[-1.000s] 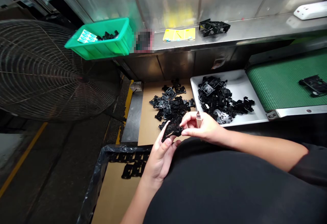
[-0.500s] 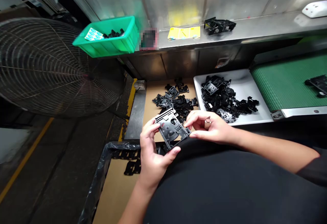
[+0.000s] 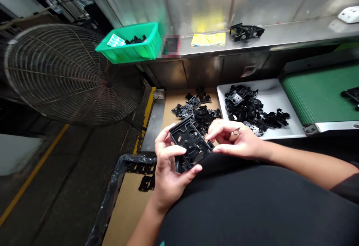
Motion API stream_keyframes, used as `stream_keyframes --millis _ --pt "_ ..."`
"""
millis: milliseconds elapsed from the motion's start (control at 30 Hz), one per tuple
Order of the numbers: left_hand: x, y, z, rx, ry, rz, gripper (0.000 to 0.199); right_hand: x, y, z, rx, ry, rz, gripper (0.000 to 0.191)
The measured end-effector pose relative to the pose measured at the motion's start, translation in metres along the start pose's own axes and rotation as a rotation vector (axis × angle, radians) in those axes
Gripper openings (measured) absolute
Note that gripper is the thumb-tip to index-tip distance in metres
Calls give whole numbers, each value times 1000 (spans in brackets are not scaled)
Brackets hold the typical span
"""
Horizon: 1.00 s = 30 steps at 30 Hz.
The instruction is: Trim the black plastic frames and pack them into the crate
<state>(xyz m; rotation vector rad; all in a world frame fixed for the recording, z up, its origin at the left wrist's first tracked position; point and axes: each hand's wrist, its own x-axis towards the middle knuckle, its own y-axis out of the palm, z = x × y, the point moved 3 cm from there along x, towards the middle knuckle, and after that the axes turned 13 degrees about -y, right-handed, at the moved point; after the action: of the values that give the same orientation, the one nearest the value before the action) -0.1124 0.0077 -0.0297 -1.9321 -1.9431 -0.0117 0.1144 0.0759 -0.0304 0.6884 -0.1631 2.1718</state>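
Note:
My left hand (image 3: pixel 168 167) and my right hand (image 3: pixel 232 139) both grip a flat black plastic moulded part (image 3: pixel 190 145). Its ribbed, hollow side faces up. The left fingers wrap its lower left edge, and the right fingertips pinch its right corner. A ring (image 3: pixel 236 131) sits on a right-hand finger. Just beyond my hands, a heap of similar black parts (image 3: pixel 196 115) lies on a cardboard sheet (image 3: pixel 176 102). Another heap (image 3: pixel 252 107) fills much of a white tray (image 3: pixel 276 88).
A green conveyor belt (image 3: pixel 316 92) carries a black part (image 3: pixel 352 94) at the right. Above stands a steel shelf (image 3: pixel 280 40) with a black part (image 3: pixel 246 32) and yellow papers (image 3: pixel 208 39). A green bin (image 3: pixel 126 49) and a wire-guarded fan (image 3: pixel 70 73) are at left. Below lies a plastic-lined box (image 3: pixel 123 208).
The black part has turned over in my hands, from its flat face with a red mark to its hollow ribbed side. The whole view has drifted slightly, with the scene shifting right.

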Motion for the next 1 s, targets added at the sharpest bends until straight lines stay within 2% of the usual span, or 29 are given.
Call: stream_keyframes --millis 67,167,233,367,633,700,800,900,1000 --pt "0 1 -4 -70 -25 -12 62 1 1 1 18 0 2 28" --pt "-1 2 -9 -137 -74 -65 92 2 3 1 34 -5 1 30" --pt "-1 2 -11 -157 -117 -100 102 3 4 0 49 -6 4 31" --pt "-2 -2 -12 -146 -218 -132 109 6 7 -2 89 -5 2 32" --pt "3 -4 -13 -140 -351 -43 110 15 8 -5 60 30 -22 28" --pt "5 -5 -13 -110 -311 -54 111 16 8 -6 79 28 -26 27" --pt "8 -8 -12 -47 -163 -101 113 16 8 -7 105 36 -28 28" --pt "11 -14 -9 90 2 -108 95 17 7 -8 101 32 -23 28" --pt "13 -18 -8 228 105 -90 75 18 7 -7 79 19 -14 27"
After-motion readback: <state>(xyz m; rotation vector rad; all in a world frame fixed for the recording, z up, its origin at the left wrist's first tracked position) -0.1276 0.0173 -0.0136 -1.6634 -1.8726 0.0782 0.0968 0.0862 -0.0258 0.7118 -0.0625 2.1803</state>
